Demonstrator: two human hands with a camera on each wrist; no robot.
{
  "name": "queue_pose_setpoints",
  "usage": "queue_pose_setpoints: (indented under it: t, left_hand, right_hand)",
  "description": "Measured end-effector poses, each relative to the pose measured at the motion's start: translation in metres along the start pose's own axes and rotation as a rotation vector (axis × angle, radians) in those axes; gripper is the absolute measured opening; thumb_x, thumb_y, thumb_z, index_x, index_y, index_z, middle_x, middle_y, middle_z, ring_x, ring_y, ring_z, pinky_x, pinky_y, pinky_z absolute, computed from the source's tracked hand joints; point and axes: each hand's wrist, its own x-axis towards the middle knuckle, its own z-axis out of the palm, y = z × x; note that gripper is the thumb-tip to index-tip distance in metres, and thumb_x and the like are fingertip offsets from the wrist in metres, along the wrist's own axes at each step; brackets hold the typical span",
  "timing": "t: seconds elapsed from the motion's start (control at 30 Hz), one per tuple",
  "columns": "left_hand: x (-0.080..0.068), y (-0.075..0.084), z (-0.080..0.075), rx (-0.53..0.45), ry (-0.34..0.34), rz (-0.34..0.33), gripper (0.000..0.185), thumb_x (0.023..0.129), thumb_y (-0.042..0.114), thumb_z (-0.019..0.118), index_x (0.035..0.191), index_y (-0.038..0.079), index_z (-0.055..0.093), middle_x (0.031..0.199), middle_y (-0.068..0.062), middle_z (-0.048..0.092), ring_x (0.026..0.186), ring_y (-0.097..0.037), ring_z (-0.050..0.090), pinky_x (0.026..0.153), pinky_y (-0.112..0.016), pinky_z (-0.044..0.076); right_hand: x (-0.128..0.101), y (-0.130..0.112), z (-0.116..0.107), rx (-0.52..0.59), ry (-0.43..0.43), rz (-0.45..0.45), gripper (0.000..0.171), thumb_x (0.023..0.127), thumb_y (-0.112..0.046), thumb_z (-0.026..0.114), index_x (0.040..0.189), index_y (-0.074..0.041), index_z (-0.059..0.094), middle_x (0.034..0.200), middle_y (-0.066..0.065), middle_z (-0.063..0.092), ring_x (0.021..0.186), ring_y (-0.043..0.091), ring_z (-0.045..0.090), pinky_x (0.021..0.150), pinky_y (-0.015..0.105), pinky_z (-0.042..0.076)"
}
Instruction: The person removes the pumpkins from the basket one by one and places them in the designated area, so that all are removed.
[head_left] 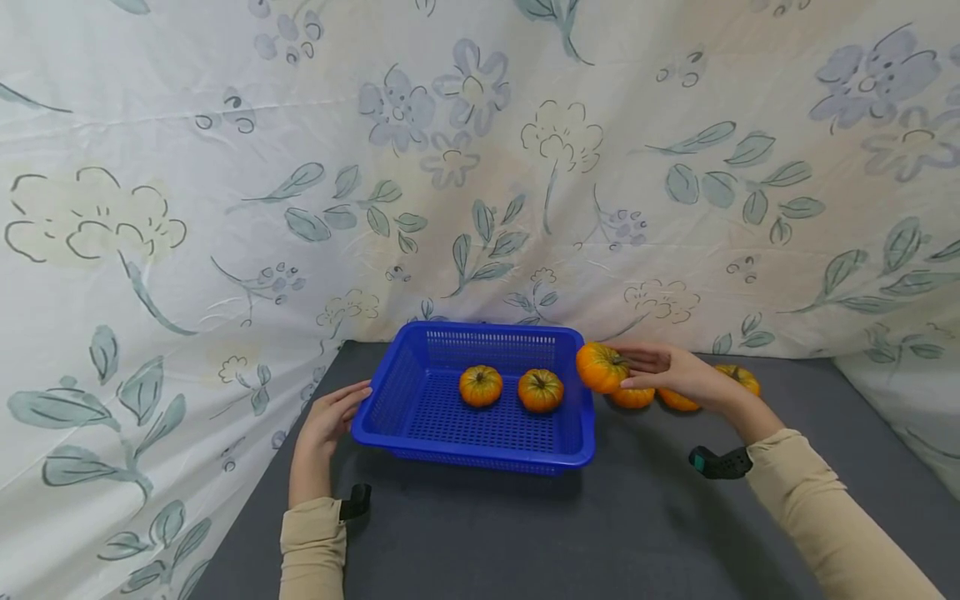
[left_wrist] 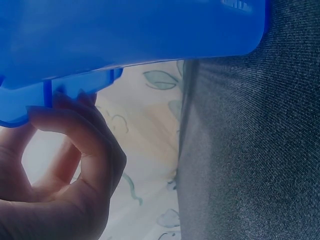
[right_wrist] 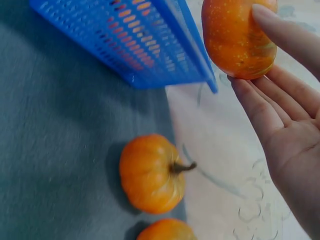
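Observation:
A blue plastic basket stands on the dark table, and two small orange pumpkins lie in it. My left hand grips the basket's left rim; in the left wrist view its curled fingers reach the rim from below. My right hand pinches another small pumpkin between thumb and fingers. This pumpkin is held up at the basket's right rim, above the table. In the right wrist view, the held pumpkin has its underside facing the camera.
Several more pumpkins lie on the table right of the basket, partly hidden by my right hand, among them one pumpkin with its stem showing and one farther right. A flower-patterned cloth hangs behind the dark table.

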Motion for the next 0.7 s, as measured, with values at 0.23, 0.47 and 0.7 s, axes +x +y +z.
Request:
queue_pose_setpoints:
  t: [0.23, 0.47, 0.7]
  left_hand:
    - [-0.002, 0.002, 0.001, 0.018, 0.017, -0.001, 0.061, 0.089, 0.026, 0.072, 0.14, 0.0, 0.051, 0.091, 0.015, 0.07, 0.083, -0.003, 0.07, 0.073, -0.022, 0.055]
    - [-0.001, 0.001, 0.002, 0.035, 0.022, -0.006, 0.06, 0.089, 0.027, 0.072, 0.14, 0.001, 0.051, 0.091, 0.015, 0.07, 0.084, -0.003, 0.07, 0.074, -0.023, 0.055]
    - [-0.001, 0.0, 0.002, 0.038, 0.019, -0.004, 0.062, 0.089, 0.029, 0.072, 0.14, 0.001, 0.051, 0.092, 0.015, 0.07, 0.085, -0.002, 0.07, 0.075, -0.022, 0.055]
  right_hand:
    - [-0.012, 0.017, -0.008, 0.0, 0.014, 0.025, 0.067, 0.093, -0.029, 0.067, 0.15, -0.009, 0.037, 0.158, 0.021, 0.028, 0.145, 0.042, 0.027, 0.112, 0.055, 0.031]
    - [-0.02, 0.039, -0.004, -0.055, 0.004, 0.03, 0.068, 0.092, -0.028, 0.068, 0.148, -0.003, 0.038, 0.154, 0.025, 0.033, 0.141, 0.045, 0.033, 0.107, 0.052, 0.04]
    - [-0.025, 0.058, 0.001, -0.06, -0.022, 0.062, 0.073, 0.093, -0.029, 0.067, 0.149, 0.002, 0.033, 0.154, 0.029, 0.03, 0.141, 0.049, 0.032, 0.108, 0.057, 0.037]
